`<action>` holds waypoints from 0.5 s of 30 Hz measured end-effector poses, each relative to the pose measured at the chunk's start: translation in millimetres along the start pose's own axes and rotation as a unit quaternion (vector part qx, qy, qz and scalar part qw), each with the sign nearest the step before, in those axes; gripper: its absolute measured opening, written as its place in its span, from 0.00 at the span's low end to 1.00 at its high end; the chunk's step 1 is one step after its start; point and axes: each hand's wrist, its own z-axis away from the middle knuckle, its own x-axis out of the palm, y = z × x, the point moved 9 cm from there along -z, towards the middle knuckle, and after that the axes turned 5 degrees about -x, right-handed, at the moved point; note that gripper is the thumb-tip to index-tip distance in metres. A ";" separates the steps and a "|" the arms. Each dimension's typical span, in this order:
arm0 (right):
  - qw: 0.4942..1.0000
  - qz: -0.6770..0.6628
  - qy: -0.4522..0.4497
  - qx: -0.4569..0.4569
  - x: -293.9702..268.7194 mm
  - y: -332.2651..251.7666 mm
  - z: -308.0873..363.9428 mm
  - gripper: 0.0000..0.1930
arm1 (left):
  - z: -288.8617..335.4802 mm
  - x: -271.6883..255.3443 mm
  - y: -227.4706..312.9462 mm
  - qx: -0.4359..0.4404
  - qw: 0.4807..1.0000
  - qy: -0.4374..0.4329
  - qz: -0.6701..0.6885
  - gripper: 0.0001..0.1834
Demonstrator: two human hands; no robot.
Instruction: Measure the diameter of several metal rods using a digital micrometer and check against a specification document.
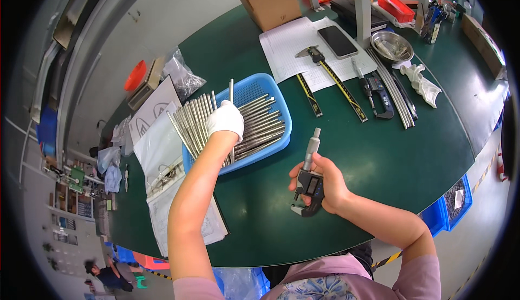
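The blue basket [271, 91] sat left of centre in the frame on the green worktop [379, 154], keeping the metal rods [260, 124] gathered within reach of both arms. The left hand [225, 118], wearing a white glove, was closed around one rod [231, 89], holding it upright above the pile, apparently to separate it from the rest. The right hand [325, 183], bare, gripped a digital micrometer [309, 183] at lower centre, fingers wrapped round its frame, spindle pointing up, display facing the person. Calipers [336, 78] lay unused at upper centre.
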 end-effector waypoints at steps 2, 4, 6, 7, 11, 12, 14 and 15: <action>1.000 0.003 0.001 -0.002 -1.8 -1.3 -0.1 0.29 | -4.9 -7.3 4.3 -0.004 0.998 -0.031 0.054 0.15; 1.000 0.012 0.021 0.014 -5.3 2.4 0.3 0.28 | -12.8 -28.7 8.2 -0.016 0.993 0.012 0.117 0.16; 1.000 0.001 0.005 0.009 -2.1 2.1 0.9 0.28 | -18.5 -40.1 19.3 0.000 0.984 0.027 0.173 0.17; 1.000 0.008 0.022 0.012 -5.0 2.4 1.0 0.27 | -18.6 -39.4 26.6 0.013 0.978 0.021 0.205 0.17; 1.000 -0.009 0.004 0.008 0.4 -0.9 2.0 0.23 | -3.6 -5.7 50.1 0.010 0.959 -0.068 0.275 0.18; 1.000 -0.006 0.006 0.005 0.2 -1.5 2.3 0.23 | 0.3 4.3 53.7 0.002 0.955 -0.105 0.279 0.19; 1.000 -0.003 0.007 0.005 -0.4 -1.8 1.7 0.23 | 6.7 10.2 50.2 -0.035 0.958 -0.105 0.263 0.21; 1.000 -0.007 0.008 0.006 -1.1 -1.6 1.6 0.23 | 10.8 15.0 49.6 -0.043 0.955 -0.128 0.262 0.22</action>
